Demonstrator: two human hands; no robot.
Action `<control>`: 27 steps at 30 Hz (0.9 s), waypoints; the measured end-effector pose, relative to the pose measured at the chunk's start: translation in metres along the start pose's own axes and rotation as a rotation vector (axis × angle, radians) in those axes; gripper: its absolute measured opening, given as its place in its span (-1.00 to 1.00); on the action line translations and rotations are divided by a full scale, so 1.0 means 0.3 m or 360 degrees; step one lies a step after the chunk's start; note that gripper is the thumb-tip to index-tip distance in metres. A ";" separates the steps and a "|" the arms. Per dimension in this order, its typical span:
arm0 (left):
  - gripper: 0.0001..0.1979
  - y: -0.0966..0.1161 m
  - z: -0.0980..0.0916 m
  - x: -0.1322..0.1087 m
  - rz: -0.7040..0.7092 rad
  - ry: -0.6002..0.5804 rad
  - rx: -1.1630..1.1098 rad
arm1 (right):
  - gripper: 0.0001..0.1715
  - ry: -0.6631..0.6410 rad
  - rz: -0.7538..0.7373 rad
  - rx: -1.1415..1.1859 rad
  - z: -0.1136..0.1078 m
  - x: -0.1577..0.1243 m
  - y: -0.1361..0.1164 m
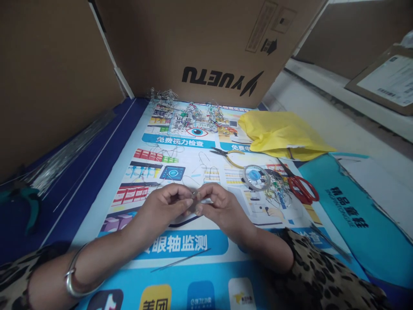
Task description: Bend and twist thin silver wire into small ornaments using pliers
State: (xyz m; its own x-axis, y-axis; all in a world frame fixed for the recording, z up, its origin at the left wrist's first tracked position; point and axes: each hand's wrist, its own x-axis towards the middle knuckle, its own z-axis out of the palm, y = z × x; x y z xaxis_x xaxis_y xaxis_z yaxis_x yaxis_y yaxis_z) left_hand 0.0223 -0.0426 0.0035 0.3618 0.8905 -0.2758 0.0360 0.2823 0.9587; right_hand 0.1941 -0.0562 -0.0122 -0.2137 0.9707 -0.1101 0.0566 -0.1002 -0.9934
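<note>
My left hand (pixel 172 204) and my right hand (pixel 217 206) meet above the middle of the printed sheet (pixel 206 241). Thumbs and fingers of both are pinched together, fingertips nearly touching. Something tiny and shiny shows between them, too small to name. Just beyond the fingers lie bent thin wires (pixel 211 174). Farther off is a pair of pliers (pixel 235 159) with yellow handles, and to its right a clear roll of tape or wire (pixel 257 178). Nearer to me, a thin straight rod or wire bundle (pixel 180 260) rests on the sheet.
Tangled wire pieces with beads (pixel 190 116) lie at the back, more (pixel 277 189) beside red-handled scissors (pixel 303 189). A yellow bag (pixel 284 133) and teal packet (pixel 351 211) occupy the right. Straight wires (pixel 71 150) and green-handled pliers (pixel 32 202) lie left. A cardboard box (pixel 206 47) stands behind.
</note>
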 end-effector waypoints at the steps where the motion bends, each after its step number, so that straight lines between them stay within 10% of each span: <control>1: -0.86 -0.001 0.000 0.000 -0.0010 -0.0006 -0.0008 | -0.80 -0.0007 0.0011 -0.0053 -0.002 0.000 0.002; 7: -0.82 -0.006 0.003 0.002 -0.0065 -0.0051 -0.0069 | -0.88 0.0007 -0.0004 -0.0402 -0.038 0.019 -0.025; 17: -0.80 -0.024 0.015 -0.012 0.0009 -0.0061 0.0299 | -0.75 0.0619 0.0086 -0.0576 -0.266 0.226 -0.004; 27: -0.82 -0.021 0.027 -0.017 0.0053 -0.0080 0.0499 | -0.70 0.0706 0.0001 -0.0719 -0.257 0.259 0.026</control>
State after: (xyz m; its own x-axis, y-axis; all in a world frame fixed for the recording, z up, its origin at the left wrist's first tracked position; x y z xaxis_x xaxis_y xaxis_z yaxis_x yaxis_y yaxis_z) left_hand 0.0278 -0.0518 -0.0005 0.4129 0.8765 -0.2474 0.3059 0.1224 0.9442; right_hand 0.2533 0.0353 -0.0260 0.2059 0.9785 0.0102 0.4835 -0.0926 -0.8704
